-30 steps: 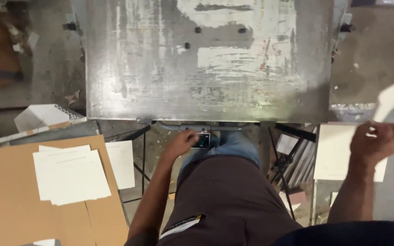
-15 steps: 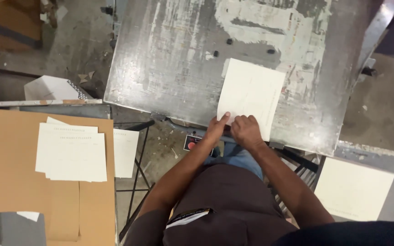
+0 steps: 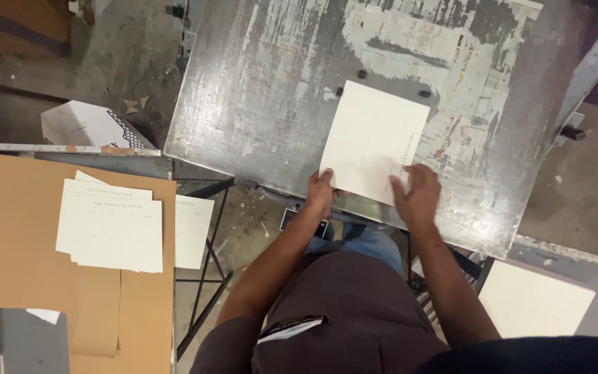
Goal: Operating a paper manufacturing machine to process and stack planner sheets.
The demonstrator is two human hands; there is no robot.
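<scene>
I see a cream sheet of card (image 3: 375, 142) lying flat on the scuffed metal worktop (image 3: 257, 90), a little tilted, its near edge at the worktop's front rim. Three small black pegs (image 3: 362, 73) stand on the worktop just beyond the sheet's far edges. My left hand (image 3: 321, 192) is at the sheet's near left corner, its fingers (image 3: 327, 176) pinching that corner, thumb on top. My right hand (image 3: 418, 194) lies flat on the sheet's near right part, its fingers (image 3: 403, 181) spread and released, pressing down rather than gripping.

To the left, well apart from the worktop, a brown cardboard surface (image 3: 8, 235) carries a loose stack of printed sheets (image 3: 112, 225) with one more sheet (image 3: 194, 228) peeking out beside it. A white folded box (image 3: 84, 125) sits beyond the cardboard on the floor. To my lower right, another pile of blank cream sheets (image 3: 534, 301) rests on a grey ledge. Below the worktop's front edge, between my arms, I can make out a small dark device (image 3: 292, 220), too hidden to identify.
</scene>
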